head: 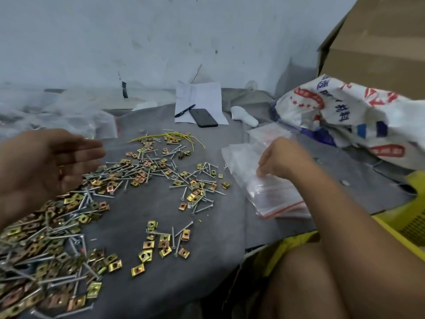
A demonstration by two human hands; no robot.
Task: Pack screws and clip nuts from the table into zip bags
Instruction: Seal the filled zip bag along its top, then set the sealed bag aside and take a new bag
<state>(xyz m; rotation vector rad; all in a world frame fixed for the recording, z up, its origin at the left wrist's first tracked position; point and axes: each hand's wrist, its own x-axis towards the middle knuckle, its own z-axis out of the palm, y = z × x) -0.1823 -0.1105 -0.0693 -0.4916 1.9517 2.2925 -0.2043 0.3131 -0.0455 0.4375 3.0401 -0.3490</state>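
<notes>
- Fingers: the right hand (279, 158) curls its fingers (262, 172) down onto the top of a stack of empty zip bags (273, 194); whether one bag is already pinched free cannot be told. The left hand (46, 164) hovers over the bench, palm turned inward, fingers (92, 153) straight, blurred, and holding nothing.
- Hardware: screws (184, 194) and brass-coloured clip nuts (149, 245) lie mixed and loose on the grey cloth (218, 238) covering the bench, thickest at the near left, thinner toward the middle, just left of the bag stack.
- Background: a paper sheet (202, 93) with a pen (185, 110) and a phone (203, 117) lies at the far edge; clear plastic bags (69, 111) sit at the far left, contents unclear.
- Progress: judging by the large loose heap, most packing remains; the current step appears to be fetching a fresh bag.
</notes>
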